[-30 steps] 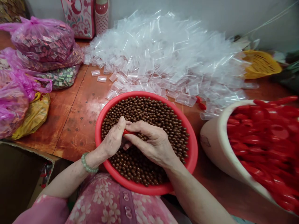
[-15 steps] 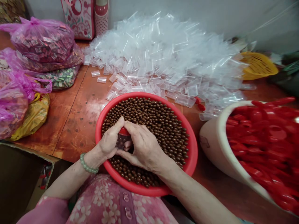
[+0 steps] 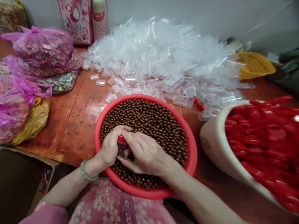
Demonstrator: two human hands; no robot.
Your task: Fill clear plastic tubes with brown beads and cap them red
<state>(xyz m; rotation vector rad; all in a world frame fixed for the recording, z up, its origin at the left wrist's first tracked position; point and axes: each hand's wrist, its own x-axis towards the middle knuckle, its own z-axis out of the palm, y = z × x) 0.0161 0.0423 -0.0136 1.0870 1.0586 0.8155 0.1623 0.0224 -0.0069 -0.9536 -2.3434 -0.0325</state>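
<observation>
A small clear plastic container [image 3: 121, 148] with dark brown balls inside and a red cap [image 3: 121, 139] on top is clasped between my two hands. My left hand [image 3: 109, 146] wraps its left side, fingers curled near the cap. From the right, my right hand [image 3: 144, 152] closes round it, with thumb below and fingers over the cap. Both hands are above a red basin [image 3: 193, 149] filled with shiny brown chocolate-like balls [image 3: 149, 118]. Parts of the container and cap are hidden by the fingers.
Behind the basin lies a large heap of clear plastic tubes [image 3: 158, 56]. A white bucket [image 3: 212, 140] of red plastic caps [image 3: 263, 133] stands at right. Pink bags [image 3: 44, 46] of small packets sit at left, above an open cardboard box [image 3: 18, 180]. A yellow basket [image 3: 255, 65] is at the back.
Both hands, still round the container, have moved slightly lower in the view. My left thumb has shifted from upright to lying across the cap area. The camera view has tilted a little.
</observation>
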